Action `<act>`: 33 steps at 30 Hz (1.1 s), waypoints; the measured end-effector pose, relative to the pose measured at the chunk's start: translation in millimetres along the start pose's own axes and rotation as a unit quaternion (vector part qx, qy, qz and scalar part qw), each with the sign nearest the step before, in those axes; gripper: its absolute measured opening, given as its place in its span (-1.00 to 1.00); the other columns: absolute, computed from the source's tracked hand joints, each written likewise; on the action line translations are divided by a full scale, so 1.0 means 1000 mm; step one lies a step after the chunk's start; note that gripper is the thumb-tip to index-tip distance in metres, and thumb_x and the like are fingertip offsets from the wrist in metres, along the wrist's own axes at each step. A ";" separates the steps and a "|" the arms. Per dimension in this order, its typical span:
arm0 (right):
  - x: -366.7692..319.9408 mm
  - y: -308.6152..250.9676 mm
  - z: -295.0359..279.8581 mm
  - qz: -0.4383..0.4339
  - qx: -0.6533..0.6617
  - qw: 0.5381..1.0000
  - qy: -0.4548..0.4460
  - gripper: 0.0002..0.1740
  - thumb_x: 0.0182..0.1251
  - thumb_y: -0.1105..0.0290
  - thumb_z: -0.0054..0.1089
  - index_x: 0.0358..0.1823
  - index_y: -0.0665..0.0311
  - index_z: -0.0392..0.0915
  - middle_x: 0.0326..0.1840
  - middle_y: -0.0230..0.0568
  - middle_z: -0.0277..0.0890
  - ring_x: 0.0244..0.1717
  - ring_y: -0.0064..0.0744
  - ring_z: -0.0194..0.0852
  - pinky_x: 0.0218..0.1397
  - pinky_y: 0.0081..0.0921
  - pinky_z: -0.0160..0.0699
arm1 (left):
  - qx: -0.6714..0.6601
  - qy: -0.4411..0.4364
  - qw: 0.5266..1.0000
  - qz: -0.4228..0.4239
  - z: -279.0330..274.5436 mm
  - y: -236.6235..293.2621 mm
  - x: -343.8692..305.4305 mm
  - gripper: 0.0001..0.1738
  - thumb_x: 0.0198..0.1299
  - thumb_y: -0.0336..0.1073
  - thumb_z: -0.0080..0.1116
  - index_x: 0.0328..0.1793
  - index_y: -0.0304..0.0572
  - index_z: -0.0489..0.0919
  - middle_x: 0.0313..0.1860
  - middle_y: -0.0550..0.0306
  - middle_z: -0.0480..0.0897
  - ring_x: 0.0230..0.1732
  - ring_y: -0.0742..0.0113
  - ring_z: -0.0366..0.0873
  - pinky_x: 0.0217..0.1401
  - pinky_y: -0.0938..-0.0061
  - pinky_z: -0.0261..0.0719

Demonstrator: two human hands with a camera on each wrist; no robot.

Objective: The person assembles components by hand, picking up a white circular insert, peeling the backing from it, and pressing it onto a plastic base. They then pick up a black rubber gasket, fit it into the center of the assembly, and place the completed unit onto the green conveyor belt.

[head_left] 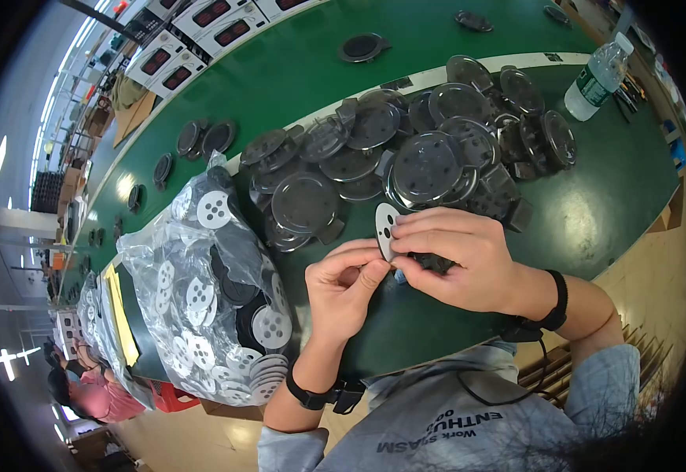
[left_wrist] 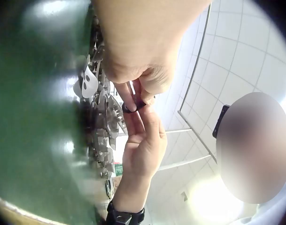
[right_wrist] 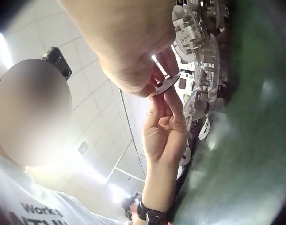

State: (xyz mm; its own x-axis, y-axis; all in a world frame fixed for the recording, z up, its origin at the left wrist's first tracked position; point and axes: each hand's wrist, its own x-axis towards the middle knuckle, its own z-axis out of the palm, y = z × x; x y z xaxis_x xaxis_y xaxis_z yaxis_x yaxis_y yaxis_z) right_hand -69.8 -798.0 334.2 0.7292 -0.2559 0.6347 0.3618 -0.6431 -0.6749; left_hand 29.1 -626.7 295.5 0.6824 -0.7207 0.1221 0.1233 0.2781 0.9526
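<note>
A white disc with dark holes [head_left: 385, 228] stands on edge between the two hands in the head view. The left hand [head_left: 341, 293] pinches its lower rim with thumb and fingertips. From the other side the right hand [head_left: 468, 256] grips it, fingers over the holed face. In the right wrist view the disc [right_wrist: 167, 84] shows its pale face between the fingertips, above the left hand [right_wrist: 165, 136]. The left wrist view shows its dark edge [left_wrist: 133, 108] held by both hands, with the right hand [left_wrist: 144, 152] below.
Beyond the hands lies a heap of dark, clear-lidded round parts [head_left: 429, 165]. A plastic bag [head_left: 154, 291] of white holed discs lies at the left. A water bottle [head_left: 599, 77] stands at the back right. More round parts [head_left: 361, 47] lie scattered farther back on the green table [head_left: 618, 189].
</note>
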 end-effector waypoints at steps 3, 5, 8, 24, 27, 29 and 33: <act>-0.002 -0.001 -0.001 0.009 -0.004 1.000 -0.003 -0.82 0.03 0.55 0.46 -0.29 0.31 0.72 -0.20 -0.14 0.74 -0.10 -0.18 0.76 -0.01 -0.37 0.77 | 0.010 -0.003 1.000 0.011 0.001 0.000 -0.001 -0.83 0.26 -0.60 0.30 -0.03 -0.41 0.72 0.03 -0.10 0.69 -0.04 0.32 0.67 -0.01 0.53 0.67; -0.004 -0.002 -0.001 0.014 -0.003 1.000 -0.001 -0.82 0.03 0.56 0.45 -0.28 0.32 0.72 -0.20 -0.13 0.74 -0.07 -0.16 0.76 0.01 -0.36 0.77 | 0.010 0.001 1.000 0.015 0.003 0.000 -0.002 -0.82 0.25 -0.60 0.30 -0.03 -0.41 0.72 0.02 -0.10 0.69 -0.04 0.34 0.67 -0.02 0.55 0.67; -0.007 -0.001 0.002 0.018 0.005 1.000 0.011 -0.82 0.03 0.57 0.45 -0.28 0.33 0.72 -0.21 -0.11 0.74 -0.04 -0.14 0.76 0.01 -0.36 0.78 | 0.022 0.011 0.999 0.029 0.006 0.000 -0.002 -0.82 0.25 -0.60 0.30 -0.02 -0.41 0.72 0.02 -0.09 0.70 -0.06 0.37 0.67 -0.06 0.58 0.66; -0.010 -0.001 0.002 0.028 0.025 0.999 0.007 -0.78 -0.01 0.66 0.42 -0.26 0.38 0.70 -0.26 -0.07 0.72 -0.16 -0.17 0.78 -0.12 -0.42 0.80 | 0.130 0.037 0.988 0.072 0.013 0.001 -0.006 -0.84 0.24 -0.58 0.33 -0.06 -0.40 0.73 -0.02 -0.04 0.70 -0.15 0.40 0.68 -0.15 0.60 0.66; -0.009 0.000 0.001 0.043 0.049 0.998 -0.006 -0.79 0.01 0.65 0.42 -0.26 0.38 0.70 -0.25 -0.09 0.73 -0.15 -0.18 0.78 -0.09 -0.39 0.79 | 0.090 0.048 0.993 0.059 0.011 0.001 -0.006 -0.85 0.25 -0.56 0.32 -0.05 -0.40 0.72 -0.02 -0.04 0.69 -0.12 0.38 0.68 -0.11 0.59 0.67; -0.007 0.000 0.000 0.045 0.061 0.997 -0.011 -0.80 0.01 0.64 0.42 -0.27 0.38 0.71 -0.24 -0.10 0.74 -0.15 -0.18 0.79 -0.07 -0.37 0.79 | 0.079 0.046 0.994 0.067 0.010 0.002 -0.005 -0.85 0.26 -0.54 0.32 -0.05 -0.40 0.72 -0.01 -0.04 0.69 -0.11 0.39 0.68 -0.10 0.59 0.67; -0.007 0.002 0.002 0.041 0.077 0.996 0.003 -0.84 0.04 0.58 0.42 -0.29 0.33 0.71 -0.27 -0.13 0.73 -0.24 -0.22 0.75 -0.20 -0.41 0.75 | 0.085 0.039 0.993 0.076 0.008 0.002 -0.005 -0.84 0.26 -0.52 0.33 -0.05 -0.39 0.72 -0.01 -0.03 0.68 -0.11 0.39 0.67 -0.09 0.59 0.68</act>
State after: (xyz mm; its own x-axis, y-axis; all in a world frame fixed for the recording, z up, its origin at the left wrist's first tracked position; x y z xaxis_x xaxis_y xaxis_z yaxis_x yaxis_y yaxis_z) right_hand -73.4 -796.1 327.7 0.7567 -0.3065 0.5774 0.3869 -0.5020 -0.7735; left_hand 19.5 -627.6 298.9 0.7379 -0.6257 0.2529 -0.1040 0.2648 0.9587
